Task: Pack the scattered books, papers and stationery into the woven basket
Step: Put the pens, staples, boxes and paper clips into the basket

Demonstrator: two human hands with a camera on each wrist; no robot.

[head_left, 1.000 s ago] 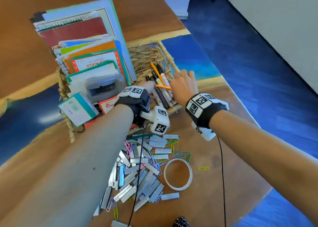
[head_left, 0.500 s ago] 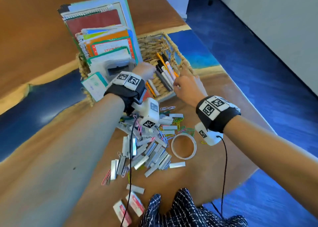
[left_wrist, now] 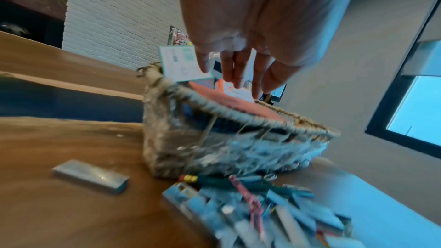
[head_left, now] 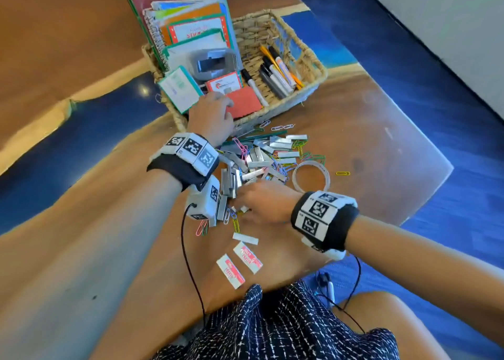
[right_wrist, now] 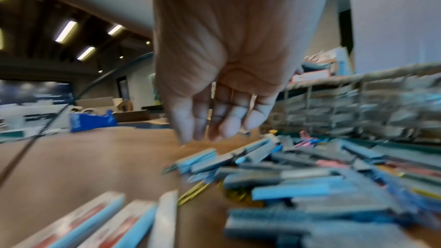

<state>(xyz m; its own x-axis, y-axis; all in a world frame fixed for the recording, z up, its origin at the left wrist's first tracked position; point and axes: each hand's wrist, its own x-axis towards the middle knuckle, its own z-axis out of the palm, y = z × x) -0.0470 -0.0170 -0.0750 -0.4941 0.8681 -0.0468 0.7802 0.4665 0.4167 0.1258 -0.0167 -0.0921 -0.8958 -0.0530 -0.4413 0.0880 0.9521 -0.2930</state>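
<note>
The woven basket [head_left: 305, 59] stands in the upper middle of the head view, with notebooks [head_left: 188, 27] upright in its left part and pens [head_left: 275, 73] lying in its right part. The left hand [head_left: 211, 119] is at the basket's near edge, fingers stretched and lying on a red pad [head_left: 244, 102] inside; it grips nothing. Below it, staple strips [head_left: 256, 160] and coloured paper clips [head_left: 308, 156] lie scattered on the table [head_left: 368, 130], with a tape ring [head_left: 311, 178] beside them. The right hand [head_left: 266, 204] is low over the near end of this heap, fingers bent down among the strips; whether it has taken any I cannot tell.

In the left wrist view the fingers [left_wrist: 238, 71] hang straight down above the basket [left_wrist: 214, 139] rim, the tips just at the red pad [left_wrist: 238, 107].

In the right wrist view the right hand [right_wrist: 219, 63] has loosely curved fingers [right_wrist: 226, 118], the tips just above the left end of the staple strips [right_wrist: 298, 176]. Nothing shows between them. The basket [right_wrist: 369, 105] wall stands at the right of the frame.
</note>
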